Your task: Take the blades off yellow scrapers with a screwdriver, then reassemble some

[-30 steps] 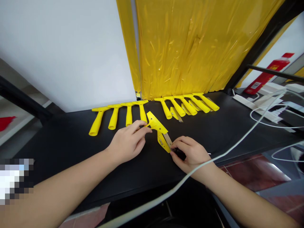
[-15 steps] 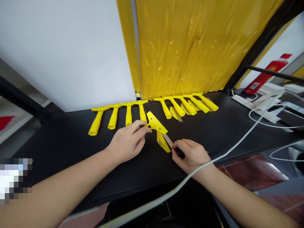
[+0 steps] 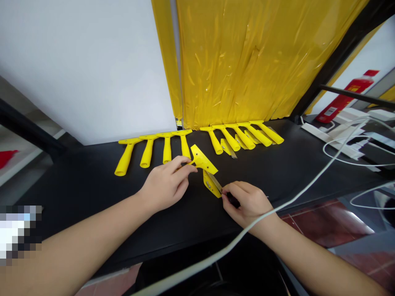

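My left hand (image 3: 168,183) pinches the handle of a yellow scraper (image 3: 204,159), its wide drilled head turned toward the right. Just below that head is a yellow clamp plate (image 3: 210,186) with small metal fittings, tilted over the black surface. A thin metal blade (image 3: 215,181) lies along the plate's upper edge. Thumb and fingers of my right hand (image 3: 247,201) are closed on the blade's lower end. The fingertips hide that end, and the blade's upper end runs up near the scraper head.
Several yellow scraper handles (image 3: 148,153) lie in a row at the back left, with more handles (image 3: 230,137) and bladed plates (image 3: 228,149) at the back right. A white cable (image 3: 296,197) crosses over my right forearm. A red bottle (image 3: 345,96) stands beyond white strips (image 3: 330,142) on the right.
My right hand has shifted slightly left with the blade, which now sits closer along the clamp plate. My left hand and the scraper stay in place.
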`<state>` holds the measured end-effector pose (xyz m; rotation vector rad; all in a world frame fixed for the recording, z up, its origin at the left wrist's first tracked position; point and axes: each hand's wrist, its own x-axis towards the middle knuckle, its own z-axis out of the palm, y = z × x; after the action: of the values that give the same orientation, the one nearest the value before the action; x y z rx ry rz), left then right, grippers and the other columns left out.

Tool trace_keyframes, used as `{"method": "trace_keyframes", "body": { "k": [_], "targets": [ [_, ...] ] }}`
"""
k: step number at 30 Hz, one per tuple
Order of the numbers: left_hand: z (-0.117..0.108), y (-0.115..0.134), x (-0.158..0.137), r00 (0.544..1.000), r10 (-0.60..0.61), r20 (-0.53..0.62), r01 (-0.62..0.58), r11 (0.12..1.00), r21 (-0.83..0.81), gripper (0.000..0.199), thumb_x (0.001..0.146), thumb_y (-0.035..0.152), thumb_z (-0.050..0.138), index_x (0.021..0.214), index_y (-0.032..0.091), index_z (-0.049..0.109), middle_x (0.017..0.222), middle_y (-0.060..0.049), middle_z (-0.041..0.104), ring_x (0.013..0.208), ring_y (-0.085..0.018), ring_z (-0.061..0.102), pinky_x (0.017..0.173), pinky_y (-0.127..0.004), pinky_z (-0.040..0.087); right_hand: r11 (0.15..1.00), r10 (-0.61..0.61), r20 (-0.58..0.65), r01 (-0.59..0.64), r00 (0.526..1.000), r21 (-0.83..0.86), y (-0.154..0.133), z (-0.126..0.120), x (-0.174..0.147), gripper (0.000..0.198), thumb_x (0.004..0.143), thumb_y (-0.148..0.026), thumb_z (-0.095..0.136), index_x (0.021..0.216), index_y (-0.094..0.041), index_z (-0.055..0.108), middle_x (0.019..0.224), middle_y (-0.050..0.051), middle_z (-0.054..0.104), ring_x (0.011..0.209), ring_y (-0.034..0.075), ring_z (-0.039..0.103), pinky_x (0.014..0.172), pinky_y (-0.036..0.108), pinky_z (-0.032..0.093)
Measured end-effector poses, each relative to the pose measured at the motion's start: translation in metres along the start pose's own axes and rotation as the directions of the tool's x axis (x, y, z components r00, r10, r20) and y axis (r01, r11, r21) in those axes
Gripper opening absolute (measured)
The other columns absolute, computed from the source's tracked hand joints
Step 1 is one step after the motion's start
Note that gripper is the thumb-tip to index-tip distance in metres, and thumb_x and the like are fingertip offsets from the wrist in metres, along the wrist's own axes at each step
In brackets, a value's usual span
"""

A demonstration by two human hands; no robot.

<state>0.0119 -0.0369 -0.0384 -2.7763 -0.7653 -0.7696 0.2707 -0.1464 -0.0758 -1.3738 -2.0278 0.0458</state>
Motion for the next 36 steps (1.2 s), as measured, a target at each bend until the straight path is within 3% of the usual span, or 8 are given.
{"method": "trace_keyframes", "body": {
  "k": [27, 33, 36],
  "targets": [
    [0.002, -0.001, -0.001, 1.0, 0.019, 0.014, -0.019, 1.0, 0.021, 0.028, 0.101, 0.015, 0.048, 0.121, 0.021, 0.067, 0.128, -0.01, 0.064, 0.082, -0.018, 0.069, 0.07, -0.034, 0.058, 0.997, 0.028, 0.046, -0.032, 0.999, 0.075, 0.003, 0.0, 0.001, 0.013, 0.088, -0.014, 0.066, 0.099, -0.02, 0.07, 0.089, 0.004, 0.068, 0.078, 0.019, 0.066, 0.073, 0.03, 0.054],
    [-0.001, 0.001, -0.003, 0.986, -0.054, 0.158, 0.046, 0.998, 0.048, 0.035, 0.102, 0.015, 0.045, 0.127, 0.023, 0.068, 0.14, -0.013, 0.056, 0.091, -0.022, 0.072, 0.076, -0.039, 0.062, 0.999, 0.004, 0.166, 0.002, 0.986, -0.035, -0.002, -0.005, 0.002, 0.02, 0.096, -0.025, 0.066, 0.114, -0.024, 0.075, 0.096, 0.005, 0.065, 0.083, 0.02, 0.064, 0.075, 0.032, 0.055],
    [-0.008, 0.008, -0.001, 0.963, -0.121, 0.241, 0.102, 0.991, 0.088, 0.036, 0.103, 0.017, 0.044, 0.129, 0.022, 0.068, 0.132, -0.012, 0.056, 0.089, -0.022, 0.071, 0.075, -0.039, 0.062, 0.999, -0.009, 0.184, 0.018, 0.983, -0.048, -0.002, -0.005, 0.002, 0.02, 0.098, -0.025, 0.065, 0.115, -0.025, 0.076, 0.095, 0.005, 0.064, 0.084, 0.019, 0.064, 0.076, 0.031, 0.055]
  ]
}}
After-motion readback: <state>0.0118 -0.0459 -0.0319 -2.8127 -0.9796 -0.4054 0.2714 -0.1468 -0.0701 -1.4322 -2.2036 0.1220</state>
